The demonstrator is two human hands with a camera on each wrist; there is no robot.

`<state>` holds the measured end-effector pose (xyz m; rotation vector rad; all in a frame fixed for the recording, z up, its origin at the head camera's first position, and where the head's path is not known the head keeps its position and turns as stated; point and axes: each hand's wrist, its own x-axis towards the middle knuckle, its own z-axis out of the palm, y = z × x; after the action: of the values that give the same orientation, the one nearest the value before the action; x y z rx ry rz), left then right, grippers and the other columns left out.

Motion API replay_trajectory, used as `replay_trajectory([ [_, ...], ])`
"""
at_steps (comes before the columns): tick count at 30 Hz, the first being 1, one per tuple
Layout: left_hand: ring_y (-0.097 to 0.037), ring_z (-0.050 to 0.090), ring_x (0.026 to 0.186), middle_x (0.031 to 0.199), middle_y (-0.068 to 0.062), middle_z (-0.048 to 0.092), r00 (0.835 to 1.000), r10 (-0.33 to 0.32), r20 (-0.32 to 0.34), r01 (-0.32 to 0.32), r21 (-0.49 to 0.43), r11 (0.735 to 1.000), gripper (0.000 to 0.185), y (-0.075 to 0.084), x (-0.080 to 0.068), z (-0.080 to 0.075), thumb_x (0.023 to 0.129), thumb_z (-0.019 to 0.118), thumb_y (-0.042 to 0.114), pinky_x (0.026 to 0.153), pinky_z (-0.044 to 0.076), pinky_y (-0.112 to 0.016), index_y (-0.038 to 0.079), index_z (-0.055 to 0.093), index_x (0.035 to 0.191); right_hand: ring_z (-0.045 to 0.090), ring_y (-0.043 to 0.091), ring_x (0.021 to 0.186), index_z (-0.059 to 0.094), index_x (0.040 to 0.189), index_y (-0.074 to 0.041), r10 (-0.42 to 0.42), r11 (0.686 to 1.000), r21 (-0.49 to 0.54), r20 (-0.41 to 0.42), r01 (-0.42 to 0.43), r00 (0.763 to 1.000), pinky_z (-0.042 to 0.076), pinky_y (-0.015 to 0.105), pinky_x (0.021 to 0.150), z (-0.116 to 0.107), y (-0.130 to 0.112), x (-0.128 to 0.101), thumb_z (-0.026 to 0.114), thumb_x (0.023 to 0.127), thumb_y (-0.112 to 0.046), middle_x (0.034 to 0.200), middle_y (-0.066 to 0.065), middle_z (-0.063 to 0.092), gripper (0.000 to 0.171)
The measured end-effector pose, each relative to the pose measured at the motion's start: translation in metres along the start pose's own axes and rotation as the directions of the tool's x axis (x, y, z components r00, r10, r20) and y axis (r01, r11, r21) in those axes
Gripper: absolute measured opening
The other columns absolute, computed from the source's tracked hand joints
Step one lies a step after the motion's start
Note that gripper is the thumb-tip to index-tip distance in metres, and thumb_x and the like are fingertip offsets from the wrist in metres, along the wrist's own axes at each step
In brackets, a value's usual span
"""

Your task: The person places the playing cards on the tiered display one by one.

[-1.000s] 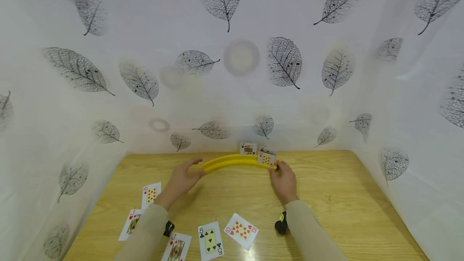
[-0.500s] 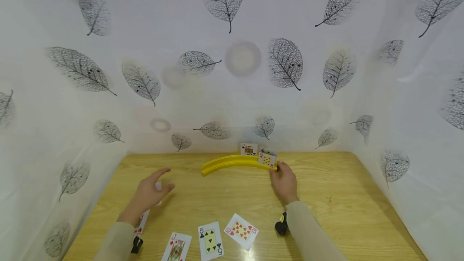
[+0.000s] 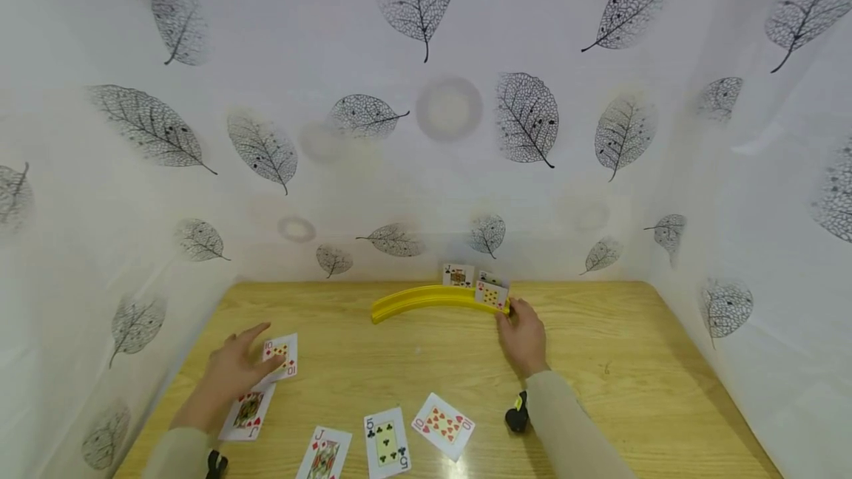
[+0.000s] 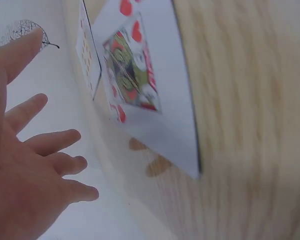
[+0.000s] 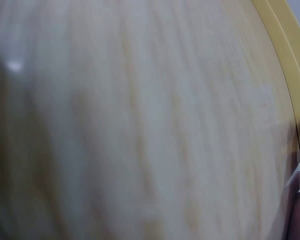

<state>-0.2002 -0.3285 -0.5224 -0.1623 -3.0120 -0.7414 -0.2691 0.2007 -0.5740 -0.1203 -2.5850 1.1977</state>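
My left hand (image 3: 229, 369) hovers at the left of the table, its fingers spread and holding nothing. Its thumb overlaps the ten of diamonds (image 3: 288, 350) in the head view. Just nearer lies the jack of hearts (image 3: 248, 412), which the left wrist view shows close beside the fingers, with the ten's edge beyond it. At the back, my right hand (image 3: 523, 337) grips the right end of a curved yellow card holder (image 3: 413, 300). Standing in the holder are a black-suited jack (image 3: 458, 274), a red number card (image 3: 491, 294) and another card partly hidden behind it.
Face up along the near side lie the jack of diamonds (image 3: 325, 455), the five of clubs (image 3: 386, 442) and the ten of hearts (image 3: 444, 425). A black wrist device (image 3: 516, 416) is at the right sleeve. A leaf-patterned white curtain (image 3: 399, 168) surrounds the wooden table (image 3: 619, 361).
My left hand has left the card holder's left end and moved left and nearer, over the two left cards. My right hand stays at the holder's right end.
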Motion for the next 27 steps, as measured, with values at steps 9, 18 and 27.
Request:
replay_trajectory([
  [9, -0.085, 0.020, 0.133, 0.151, -0.054, 0.029, 0.996, -0.064, 0.067, 0.059, 0.070, 0.996, 0.100, -0.010, -0.010, -0.006, 0.088, 0.078, 0.059, 0.098, 0.013, -0.099, -0.001, 0.038, 0.158, 0.046, 0.048, 0.147, 0.059, 0.143, 0.005, 0.010, 1.000, 0.016, 0.001, -0.010, 1.000, 0.036, 0.062, 0.124, 0.000, 0.000, -0.001, 0.067, 0.104, -0.022, 0.150, 0.029, 0.057, 0.048],
  [18, -0.087, 0.016, 0.132, 0.151, -0.059, 0.019, 0.986, -0.093, 0.142, 0.078, 0.106, 0.991, 0.106, -0.016, -0.015, -0.004, 0.089, 0.073, 0.065, 0.098, 0.011, -0.098, -0.002, 0.031, 0.161, 0.048, 0.048, 0.145, 0.059, 0.142, 0.005, -0.008, 1.000, 0.005, -0.018, 0.008, 1.000, 0.037, 0.062, 0.123, 0.002, 0.004, -0.002, 0.067, 0.104, -0.021, 0.149, 0.029, 0.057, 0.047],
  [27, -0.088, 0.013, 0.132, 0.152, -0.059, 0.013, 0.975, -0.129, 0.179, 0.111, 0.107, 0.988, 0.107, -0.015, -0.011, -0.004, 0.091, 0.070, 0.067, 0.097, 0.013, -0.099, 0.000, 0.028, 0.162, 0.047, 0.049, 0.146, 0.058, 0.143, 0.006, 0.005, 1.000, 0.015, -0.007, -0.005, 1.000, 0.036, 0.062, 0.123, 0.000, -0.001, -0.001, 0.067, 0.104, -0.022, 0.150, 0.029, 0.056, 0.049],
])
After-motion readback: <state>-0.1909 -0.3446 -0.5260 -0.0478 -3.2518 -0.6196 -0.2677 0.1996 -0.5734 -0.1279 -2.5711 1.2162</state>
